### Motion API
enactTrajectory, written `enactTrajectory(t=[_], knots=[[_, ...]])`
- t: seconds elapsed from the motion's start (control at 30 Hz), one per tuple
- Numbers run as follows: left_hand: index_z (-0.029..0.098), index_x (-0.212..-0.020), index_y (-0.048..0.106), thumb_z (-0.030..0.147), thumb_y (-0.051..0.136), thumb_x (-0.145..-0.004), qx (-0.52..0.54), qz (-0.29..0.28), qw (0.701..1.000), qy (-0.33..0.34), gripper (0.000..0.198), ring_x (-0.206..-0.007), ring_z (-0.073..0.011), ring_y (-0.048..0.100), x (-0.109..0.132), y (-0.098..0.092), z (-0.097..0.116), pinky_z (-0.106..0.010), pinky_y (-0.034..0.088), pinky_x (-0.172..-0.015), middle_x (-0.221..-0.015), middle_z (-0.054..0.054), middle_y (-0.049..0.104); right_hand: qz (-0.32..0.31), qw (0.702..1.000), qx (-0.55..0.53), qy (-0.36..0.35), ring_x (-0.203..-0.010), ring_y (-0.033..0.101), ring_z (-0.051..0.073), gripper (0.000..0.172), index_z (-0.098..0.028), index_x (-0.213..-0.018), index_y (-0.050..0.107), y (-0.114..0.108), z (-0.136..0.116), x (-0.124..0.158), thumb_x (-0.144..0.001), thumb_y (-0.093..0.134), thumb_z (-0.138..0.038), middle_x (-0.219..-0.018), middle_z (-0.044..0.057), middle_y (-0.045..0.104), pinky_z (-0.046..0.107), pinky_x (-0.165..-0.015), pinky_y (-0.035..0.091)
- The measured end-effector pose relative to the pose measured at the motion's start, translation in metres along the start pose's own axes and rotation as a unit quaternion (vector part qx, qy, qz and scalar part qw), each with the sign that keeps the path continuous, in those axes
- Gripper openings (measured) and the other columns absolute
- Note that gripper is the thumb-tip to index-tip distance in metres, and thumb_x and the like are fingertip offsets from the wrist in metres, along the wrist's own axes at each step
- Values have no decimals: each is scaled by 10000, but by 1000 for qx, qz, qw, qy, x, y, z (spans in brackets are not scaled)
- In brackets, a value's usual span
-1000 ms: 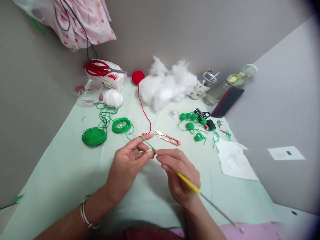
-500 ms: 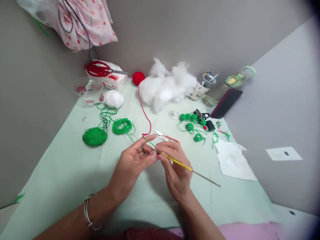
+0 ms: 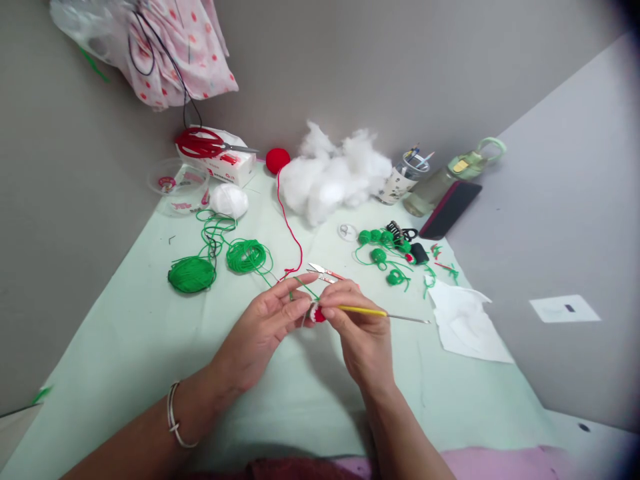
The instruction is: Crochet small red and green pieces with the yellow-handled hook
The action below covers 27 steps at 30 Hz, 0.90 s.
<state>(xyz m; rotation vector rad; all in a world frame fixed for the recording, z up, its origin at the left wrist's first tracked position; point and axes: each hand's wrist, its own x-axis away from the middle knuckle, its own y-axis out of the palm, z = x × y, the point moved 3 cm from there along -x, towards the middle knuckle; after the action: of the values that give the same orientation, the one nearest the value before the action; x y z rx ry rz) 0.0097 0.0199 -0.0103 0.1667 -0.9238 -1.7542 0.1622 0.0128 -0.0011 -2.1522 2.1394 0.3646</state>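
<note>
over the pale-green cloth [image 3: 280, 420], prob. mid-stitch, our half-curled l. hand [image 3: 260, 330] pinched a small red-and-white crocheted piece [image 3: 319, 315] & carried thin green yarn [image 3: 307, 288]; our closed r. hand [image 3: 364, 340] gripped a yellow-handled metal hook [image 3: 363, 310]. next loop likely needed steady tension.

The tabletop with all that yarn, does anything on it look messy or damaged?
Nothing looks spilled, but a few things stand out: green yarn lies in a loose tangle between the white ball and green ball; yarn scraps are scattered at right; and the white sheet nearby has a ragged edge, perhaps torn.
</note>
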Motion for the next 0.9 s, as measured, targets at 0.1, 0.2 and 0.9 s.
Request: enactTrajectory(t=[0.1,0.2,0.9], knots=[[282,-1231,796,312,823,-894,-10,-34,999,-10,339,-782,-112,590,0,1,1,-262,466,-810,-814,23,660,-8,998,-57,15,-833,640,184,93,-320,-940,850,-1,2,-1,-907,805,-246,-917,36,703,307,-646,553],[291,-1222,804,273,863,-848,-17,-43,999,-12,379,-765,-102,581,0,0,4,-247,447,-795,-796,35,635,-5,996,-92,17,-808,629,182,47,-324,-906,851,-1,1,-4,-881,838,-287,-856,27,702,312,-651,552],[302,-1219,776,254,614,-1019,-173,-17,981,83,262,-920,-162,595,4,-18,26,-299,479,-896,-1021,-11,650,6,989,-130,62,-672,554,143,73,-293,-794,839,-5,-4,-11,-801,904,-326,-756,10,684,276,-612,489]])
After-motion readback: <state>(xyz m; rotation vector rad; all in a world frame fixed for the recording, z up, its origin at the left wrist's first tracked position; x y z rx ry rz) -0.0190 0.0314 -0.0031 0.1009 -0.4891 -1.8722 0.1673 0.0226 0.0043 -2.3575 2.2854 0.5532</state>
